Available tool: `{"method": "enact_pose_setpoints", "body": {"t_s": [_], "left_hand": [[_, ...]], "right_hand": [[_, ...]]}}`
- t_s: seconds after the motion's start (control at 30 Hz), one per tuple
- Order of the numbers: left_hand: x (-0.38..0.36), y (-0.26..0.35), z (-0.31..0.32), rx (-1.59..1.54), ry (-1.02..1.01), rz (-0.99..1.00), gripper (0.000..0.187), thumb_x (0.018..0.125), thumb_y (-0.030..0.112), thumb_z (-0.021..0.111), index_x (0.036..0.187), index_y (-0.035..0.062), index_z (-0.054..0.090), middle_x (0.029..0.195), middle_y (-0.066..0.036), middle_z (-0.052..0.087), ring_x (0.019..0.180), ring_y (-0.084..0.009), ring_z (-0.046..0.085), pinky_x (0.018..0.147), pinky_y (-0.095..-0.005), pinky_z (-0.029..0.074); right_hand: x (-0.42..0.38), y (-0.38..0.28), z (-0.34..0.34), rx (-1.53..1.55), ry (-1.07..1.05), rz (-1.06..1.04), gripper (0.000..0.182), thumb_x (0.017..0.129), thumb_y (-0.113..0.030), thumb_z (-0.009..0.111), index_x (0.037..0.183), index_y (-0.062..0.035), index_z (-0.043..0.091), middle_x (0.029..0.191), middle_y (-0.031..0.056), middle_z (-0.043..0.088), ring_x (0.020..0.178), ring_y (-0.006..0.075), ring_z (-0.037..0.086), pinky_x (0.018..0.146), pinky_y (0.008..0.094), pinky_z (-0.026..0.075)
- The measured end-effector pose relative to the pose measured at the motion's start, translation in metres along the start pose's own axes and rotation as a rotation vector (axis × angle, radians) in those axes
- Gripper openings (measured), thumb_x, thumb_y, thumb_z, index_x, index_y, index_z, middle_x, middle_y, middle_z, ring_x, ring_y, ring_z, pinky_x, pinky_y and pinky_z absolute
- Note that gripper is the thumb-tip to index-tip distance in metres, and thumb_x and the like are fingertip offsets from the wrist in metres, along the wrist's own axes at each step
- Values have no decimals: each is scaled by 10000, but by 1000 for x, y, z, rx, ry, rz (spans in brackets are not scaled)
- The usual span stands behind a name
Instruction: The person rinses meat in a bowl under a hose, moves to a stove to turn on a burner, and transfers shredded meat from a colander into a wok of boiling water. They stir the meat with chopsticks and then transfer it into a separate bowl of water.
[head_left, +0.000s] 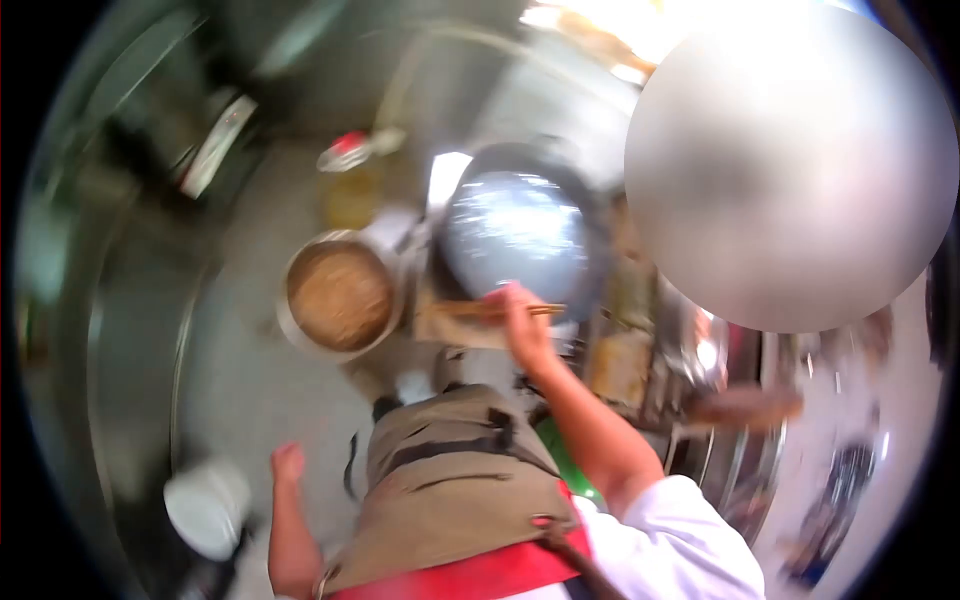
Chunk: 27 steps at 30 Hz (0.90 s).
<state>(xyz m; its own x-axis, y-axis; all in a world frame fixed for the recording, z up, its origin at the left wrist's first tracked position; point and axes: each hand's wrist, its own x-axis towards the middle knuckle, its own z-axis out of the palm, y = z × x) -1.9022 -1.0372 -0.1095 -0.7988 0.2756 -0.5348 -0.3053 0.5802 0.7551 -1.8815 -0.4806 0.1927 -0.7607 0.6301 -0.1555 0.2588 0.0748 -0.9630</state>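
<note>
My right hand (515,310) is closed around thin wooden sticks (546,309), like chopsticks, at the near edge of a dark wok (515,235). The wok's inside looks shiny, with a bright glare. Low on the left, my left hand (288,461) hangs away from everything; its fingers look curled, with nothing seen in them. Left of the wok stands a round pot (340,295) filled with something brown. Motion blur hides fine detail.
A red-capped bottle (350,190) of yellow liquid stands behind the pot. A white bucket (208,508) is at lower left. Containers (620,365) and a metal bowl (695,340) line the right side. A large blurred round shape (790,170) covers the upper right.
</note>
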Motion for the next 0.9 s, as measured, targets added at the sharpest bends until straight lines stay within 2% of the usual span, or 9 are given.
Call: {"method": "enact_pose_setpoints", "body": {"t_s": [0.13,0.17,0.3,0.43,0.53,0.63,0.73,0.83,0.9], "left_hand": [[66,148,-6,-361,-41,-38,209,892,201,576,1052,68,561,769,-20,590,624,-90,545,501,-212,412],[61,202,2,-488,-12,-94,236,903,216,574,1087,70,555,808,-25,605,666,-91,563,537,-198,422],[20,402,58,-350,-187,176,325,906,216,583,1173,42,523,923,-55,625,817,-117,593,695,-222,469],[-38,556,172,-218,-457,370,374,882,173,603,1199,0,507,969,-77,630,887,-148,601,808,-280,488],[-103,653,285,-81,-681,532,378,851,113,610,1195,-15,519,998,-92,634,918,-167,603,836,-297,483],[-139,712,405,146,-921,726,377,814,55,615,1178,-11,543,1042,-108,636,984,-177,599,850,-295,466],[-174,753,536,389,-1138,803,429,811,149,687,1184,-8,545,1111,-83,618,1007,-161,584,900,-311,455],[-201,771,660,830,-1107,1137,527,754,254,720,1187,4,554,1129,-181,594,1053,-298,580,925,-374,449],[-196,761,737,1010,-1084,1328,638,699,249,769,1254,53,523,1226,-201,529,1121,-287,538,940,-385,440]], "right_hand": [[-43,-10,-56,330,141,202,485,995,-392,347,862,-11,616,812,95,633,705,174,624,663,317,529],[-54,-14,-70,326,152,158,478,998,-387,344,860,-14,611,817,89,627,710,161,613,665,305,521],[-91,-12,-128,323,142,-47,435,1003,-343,347,873,-10,594,833,69,612,743,134,575,689,284,489],[-133,7,-215,22,279,-331,349,992,-237,363,888,12,584,828,78,611,774,152,564,708,299,465],[-162,32,-287,41,360,-341,329,983,-197,366,870,14,592,813,106,608,754,190,572,701,302,464],[-189,59,-346,78,453,-289,286,962,-165,408,853,23,594,807,132,607,741,232,585,698,322,471],[-218,89,-378,71,510,-182,258,949,-164,438,873,26,596,824,140,604,776,254,591,715,334,472],[-243,105,-396,92,543,-115,234,938,-161,460,900,24,599,858,144,595,812,267,586,736,340,469],[-256,109,-403,156,596,-64,228,938,-153,461,905,20,604,866,143,600,793,264,593,721,329,475]]}}
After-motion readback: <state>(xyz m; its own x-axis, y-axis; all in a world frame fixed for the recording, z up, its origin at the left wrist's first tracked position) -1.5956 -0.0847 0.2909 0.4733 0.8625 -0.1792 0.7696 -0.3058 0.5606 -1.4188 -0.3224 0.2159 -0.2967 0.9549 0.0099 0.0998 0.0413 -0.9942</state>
